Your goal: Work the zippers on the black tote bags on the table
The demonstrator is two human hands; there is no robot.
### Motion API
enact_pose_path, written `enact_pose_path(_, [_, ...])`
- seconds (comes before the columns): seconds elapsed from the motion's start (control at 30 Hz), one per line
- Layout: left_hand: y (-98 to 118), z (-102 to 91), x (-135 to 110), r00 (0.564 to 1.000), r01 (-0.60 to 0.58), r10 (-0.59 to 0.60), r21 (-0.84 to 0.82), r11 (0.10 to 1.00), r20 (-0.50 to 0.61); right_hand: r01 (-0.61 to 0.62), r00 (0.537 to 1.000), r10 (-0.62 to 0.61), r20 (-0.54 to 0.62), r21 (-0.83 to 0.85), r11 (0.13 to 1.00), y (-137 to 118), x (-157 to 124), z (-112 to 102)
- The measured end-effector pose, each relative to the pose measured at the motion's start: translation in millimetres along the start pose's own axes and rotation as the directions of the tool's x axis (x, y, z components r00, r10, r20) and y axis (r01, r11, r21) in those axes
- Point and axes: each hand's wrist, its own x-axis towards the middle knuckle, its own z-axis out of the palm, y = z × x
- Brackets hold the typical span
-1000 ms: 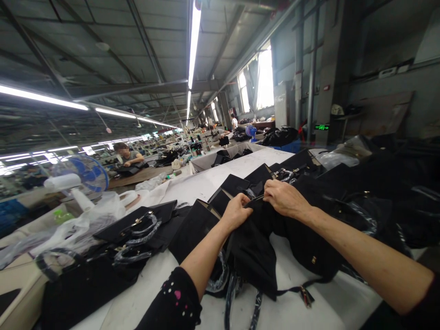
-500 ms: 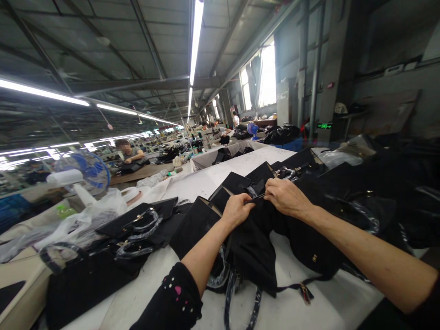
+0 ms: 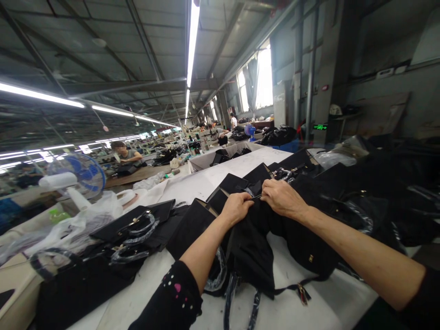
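Note:
A black handbag [image 3: 252, 247] lies on the white table [image 3: 202, 183] in front of me, its plastic-wrapped handles hanging toward the near edge. My left hand [image 3: 236, 207] is closed in a fist on the bag's upper edge. My right hand [image 3: 282, 198] is closed too, pinching the same edge just to the right, so the two hands almost touch. What the fingertips pinch is too small to make out.
More black handbags [image 3: 137, 227] lie to the left and are piled at the right [image 3: 378, 192]. A blue-bladed white fan [image 3: 77, 176] and clear plastic bags [image 3: 82, 222] stand at the left. A person [image 3: 125, 153] works at a far table.
Both hands stay on the bag's upper edge and have drawn slightly closer together. The view has shifted a little.

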Motion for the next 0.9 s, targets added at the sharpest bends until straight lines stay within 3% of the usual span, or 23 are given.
enact_pose_path(0.13, [8, 4.6, 10, 1.0, 0.001, 0.0, 0.069, 0.998, -0.012, -0.02, 1.0, 0.021, -0.013, 0.065, 0.998, 5, 0, 4])
enact_pose_path(0.23, [14, 7.3, 13, 1.0, -0.017, 0.018, 0.085, 0.996, -0.009, -0.04, 0.997, 0.06, -0.048, 0.346, 0.937, 15, 0, 4])
enact_pose_path(0.33, [16, 8.6, 17, 1.0, -0.021, 0.021, 0.091, 0.996, 0.005, -0.198, 0.952, 0.302, -0.049, 0.654, 0.73, 31, -1, 4])
enact_pose_path(0.43, [16, 9.1, 21, 1.0, -0.019, 0.017, 0.087, 0.996, 0.02, -0.366, 0.869, 0.487, 0.089, 0.777, 0.512, 47, -3, 6])
enact_pose_path(0.63, [17, 7.5, 21, 0.999, -0.016, 0.014, 0.065, 0.998, 0.036, -0.432, 0.868, 0.398, 0.297, 0.847, 0.309, 61, -8, 9])
enact_pose_path(0.9, [15, 8.1, 17, 0.999, -0.035, 0.034, 0.033, 0.999, 0.026, -0.428, 0.886, 0.325, 0.331, 0.853, 0.299, 62, -5, 19])
